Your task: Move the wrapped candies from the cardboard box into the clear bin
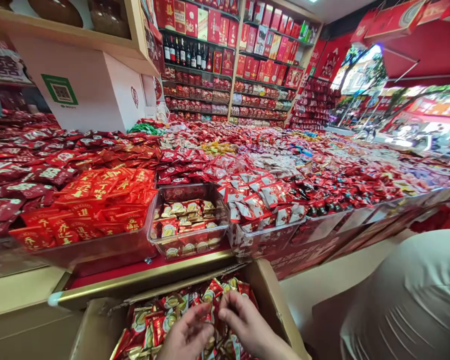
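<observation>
My left hand [190, 334] and my right hand [245, 322] are low over an opened cardboard box [273, 295]. The box is filled with small red and gold wrapped candies [150, 322]. The left hand's fingers are curled with the thumb near them, by a red wrapper at the fingertips. Thumb and index finger of the right hand are pinched close together, facing the left hand. Whatever lies in that right pinch blends with the red packets behind it. Just beyond the box, a clear plastic bin [195, 239] holds similar gold and red candies, filled lower than its neighbours.
Left of that bin, bright red packets [97, 200] are heaped; white and red packets [262, 197] fill the bin on its right. A gold-edged counter rim [150, 274] runs behind the box. Shelves [232, 65] stand at the back. A person's light-clothed leg [412, 295] is at right.
</observation>
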`<action>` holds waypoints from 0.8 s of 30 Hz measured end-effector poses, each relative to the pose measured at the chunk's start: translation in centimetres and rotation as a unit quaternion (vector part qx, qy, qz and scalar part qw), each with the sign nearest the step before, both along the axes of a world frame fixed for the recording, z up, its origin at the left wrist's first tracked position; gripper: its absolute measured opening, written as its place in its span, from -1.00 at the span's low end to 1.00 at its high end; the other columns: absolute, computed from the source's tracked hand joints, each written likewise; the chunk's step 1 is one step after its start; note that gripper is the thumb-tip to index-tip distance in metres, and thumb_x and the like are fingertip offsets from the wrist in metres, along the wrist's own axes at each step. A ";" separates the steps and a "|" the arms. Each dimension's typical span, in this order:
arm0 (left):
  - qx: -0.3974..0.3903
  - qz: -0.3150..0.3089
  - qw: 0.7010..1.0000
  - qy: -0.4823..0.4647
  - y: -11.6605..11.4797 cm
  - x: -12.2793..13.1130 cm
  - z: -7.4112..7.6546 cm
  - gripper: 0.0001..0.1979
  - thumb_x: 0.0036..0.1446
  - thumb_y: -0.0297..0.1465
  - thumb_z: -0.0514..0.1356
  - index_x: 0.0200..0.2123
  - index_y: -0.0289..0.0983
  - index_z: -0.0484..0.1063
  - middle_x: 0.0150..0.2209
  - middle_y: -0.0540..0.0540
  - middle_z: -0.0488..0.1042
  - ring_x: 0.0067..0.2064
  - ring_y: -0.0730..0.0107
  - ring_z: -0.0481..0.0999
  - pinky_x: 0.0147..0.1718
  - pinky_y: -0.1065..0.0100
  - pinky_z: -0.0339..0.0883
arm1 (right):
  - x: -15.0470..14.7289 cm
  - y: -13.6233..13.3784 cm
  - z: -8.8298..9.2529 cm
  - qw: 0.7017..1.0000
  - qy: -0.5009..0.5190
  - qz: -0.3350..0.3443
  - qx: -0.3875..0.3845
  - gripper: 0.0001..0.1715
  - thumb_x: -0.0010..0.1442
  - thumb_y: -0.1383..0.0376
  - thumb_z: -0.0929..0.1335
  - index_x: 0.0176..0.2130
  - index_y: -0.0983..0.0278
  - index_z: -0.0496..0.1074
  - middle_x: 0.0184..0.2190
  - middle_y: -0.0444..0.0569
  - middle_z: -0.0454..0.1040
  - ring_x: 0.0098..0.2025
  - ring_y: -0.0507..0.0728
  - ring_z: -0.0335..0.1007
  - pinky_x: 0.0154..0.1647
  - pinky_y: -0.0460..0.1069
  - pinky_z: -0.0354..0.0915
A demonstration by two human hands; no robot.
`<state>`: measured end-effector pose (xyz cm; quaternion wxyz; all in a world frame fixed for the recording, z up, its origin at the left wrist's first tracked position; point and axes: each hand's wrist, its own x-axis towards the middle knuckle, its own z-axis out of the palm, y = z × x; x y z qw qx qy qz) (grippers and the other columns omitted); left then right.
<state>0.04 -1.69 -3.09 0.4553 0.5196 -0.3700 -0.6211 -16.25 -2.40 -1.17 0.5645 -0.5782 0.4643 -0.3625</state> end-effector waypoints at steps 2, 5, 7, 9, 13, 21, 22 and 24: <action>0.025 0.012 1.000 0.014 -0.7 0.0 1.4 -0.56 -0.36 -0.21 0.37 -0.32 -0.24 0.48 -0.30 -0.12 0.58 -0.32 0.32 0.51 -0.39 0.39 0.35 | 0.5 -0.2 1.3 0.996 -0.089 -0.016 0.015 -0.73 0.06 0.14 0.29 -0.47 0.26 0.18 -0.57 -0.21 0.19 -0.51 -0.03 0.11 -0.46 -0.11 0.10; 0.074 0.015 0.997 0.034 -1.4 0.5 3.2 -0.44 -0.28 -0.21 0.34 -0.12 -0.22 0.38 -0.30 -0.06 0.55 -0.42 0.49 0.44 -0.60 0.53 0.20 | 1.1 -0.5 2.1 0.978 -0.201 -0.031 0.056 -0.67 -0.02 0.11 0.36 -0.46 0.29 0.21 -0.57 -0.22 0.18 -0.52 -0.06 0.06 -0.46 -0.13 0.07; 0.108 0.001 0.992 0.057 -1.3 0.9 4.0 -0.50 -0.22 -0.23 0.32 -0.14 -0.24 0.39 -0.40 -0.02 0.52 -0.49 0.54 0.39 -0.62 0.54 0.16 | 1.4 -0.6 2.1 0.960 -0.260 -0.044 0.092 -0.65 -0.06 0.13 0.40 -0.47 0.30 0.23 -0.58 -0.23 0.18 -0.55 -0.08 0.04 -0.49 -0.14 0.04; 0.119 0.004 0.989 0.086 -1.1 1.0 4.3 -0.63 -0.24 -0.28 0.34 -0.28 -0.25 0.43 -0.48 0.02 0.49 -0.50 0.55 0.38 -0.56 0.52 0.20 | 1.7 -0.5 1.9 0.944 -0.295 -0.062 0.134 -0.63 -0.11 0.13 0.43 -0.43 0.30 0.25 -0.58 -0.24 0.20 -0.57 -0.09 0.06 -0.52 -0.15 0.04; 0.080 0.056 0.992 0.081 -0.7 0.6 4.2 -0.74 -0.30 -0.32 0.37 -0.50 -0.27 0.41 -0.55 0.07 0.46 -0.49 0.55 0.37 -0.45 0.50 0.25 | 2.3 -0.4 1.8 0.954 -0.243 -0.098 0.142 -0.59 -0.15 0.09 0.44 -0.42 0.31 0.29 -0.58 -0.22 0.26 -0.56 -0.07 0.13 -0.50 -0.12 0.10; 0.054 0.120 0.986 0.106 -0.5 -0.6 4.1 -0.71 -0.37 -0.24 0.38 -0.60 -0.26 0.39 -0.61 0.10 0.45 -0.48 0.55 0.36 -0.41 0.51 0.25 | 3.6 -0.2 1.6 0.929 -0.301 -0.191 0.101 -0.65 -0.11 0.14 0.43 -0.57 0.30 0.25 -0.63 -0.22 0.23 -0.55 -0.06 0.10 -0.46 -0.12 0.11; 0.048 0.133 0.984 0.105 -0.6 -0.7 4.0 -0.70 -0.38 -0.24 0.39 -0.59 -0.26 0.39 -0.61 0.10 0.46 -0.47 0.55 0.37 -0.39 0.51 0.26 | 3.7 -0.1 1.4 0.921 -0.318 -0.195 0.112 -0.65 -0.12 0.13 0.43 -0.54 0.30 0.25 -0.62 -0.22 0.23 -0.55 -0.06 0.11 -0.46 -0.12 0.13; 0.038 0.154 0.982 0.100 -0.7 -0.8 3.8 -0.69 -0.39 -0.24 0.39 -0.58 -0.26 0.39 -0.57 0.10 0.47 -0.43 0.54 0.38 -0.36 0.52 0.27 | 3.9 -0.1 1.1 0.919 -0.322 -0.191 0.127 -0.61 -0.18 0.11 0.45 -0.47 0.28 0.26 -0.56 -0.22 0.25 -0.53 -0.05 0.14 -0.47 -0.11 0.17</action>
